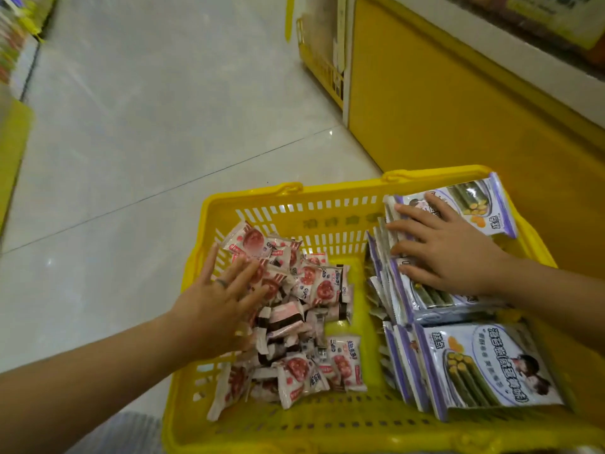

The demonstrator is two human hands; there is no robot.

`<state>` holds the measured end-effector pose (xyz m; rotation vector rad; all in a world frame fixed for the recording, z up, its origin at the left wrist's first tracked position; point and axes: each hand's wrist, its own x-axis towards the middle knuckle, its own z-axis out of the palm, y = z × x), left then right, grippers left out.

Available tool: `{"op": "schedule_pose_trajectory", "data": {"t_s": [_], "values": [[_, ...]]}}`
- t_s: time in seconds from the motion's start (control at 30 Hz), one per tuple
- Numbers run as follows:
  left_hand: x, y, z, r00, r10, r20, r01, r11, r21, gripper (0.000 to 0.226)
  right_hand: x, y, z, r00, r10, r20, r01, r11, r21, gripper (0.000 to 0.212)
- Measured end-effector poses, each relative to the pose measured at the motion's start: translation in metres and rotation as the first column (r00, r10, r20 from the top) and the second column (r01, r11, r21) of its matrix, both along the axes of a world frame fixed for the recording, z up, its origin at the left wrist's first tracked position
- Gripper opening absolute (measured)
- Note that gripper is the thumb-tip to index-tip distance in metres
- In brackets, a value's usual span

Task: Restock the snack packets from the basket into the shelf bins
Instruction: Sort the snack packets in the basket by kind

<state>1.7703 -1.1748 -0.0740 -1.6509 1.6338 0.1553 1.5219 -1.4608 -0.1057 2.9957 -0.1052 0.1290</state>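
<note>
A yellow basket [294, 195] is sitting on the pale floor [163, 126], near a yellow shelf base [458, 109] on the far right. Small red packets [316, 285] are lying heaped in its left half. Larger purple packets [484, 365] are lying stacked along its right side. The left hand [216, 309] is resting flat on the red heap, fingers spread. The right hand [448, 253] is resting on the far purple packets, fingers likewise spread, gripping nothing.

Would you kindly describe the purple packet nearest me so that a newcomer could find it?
Start at the yellow basket; its right side holds purple packets. The near packet lies face-up at the end of the row closest to you, and unlike those farther back, the right hand does not touch it.
</note>
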Motion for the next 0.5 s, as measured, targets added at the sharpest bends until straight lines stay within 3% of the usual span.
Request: {"op": "schedule_pose_trajectory", "data": {"t_s": [0.17,0.27,0.4,0.5], "values": [[-0.012,-0.013,-0.014,0.998,0.043,0.046,-0.048,0.994,0.099,0.078,0.0,0.001,0.002,1.0,0.004,-0.003,-0.004,1.0,0.011,0.04],[-0.028,-0.032,-0.011,0.999,0.049,-0.01,-0.049,0.999,0.018,0.076,0.0,0.0,0.006,1.0,0.011,-0.027,-0.011,1.0,0.025,0.042],[-0.062,-0.06,-0.009,0.944,-0.069,-0.323,0.002,0.98,-0.201,0.06,-0.003,0.002,0.015,1.0,-0.015,-0.028,0.016,0.999,0.047,0.049],[-0.078,-0.093,-0.004,0.774,-0.012,-0.632,-0.269,0.898,-0.347,0.049,-0.009,0.002,0.023,0.998,-0.065,0.006,0.065,0.995,0.078,0.052]]}}
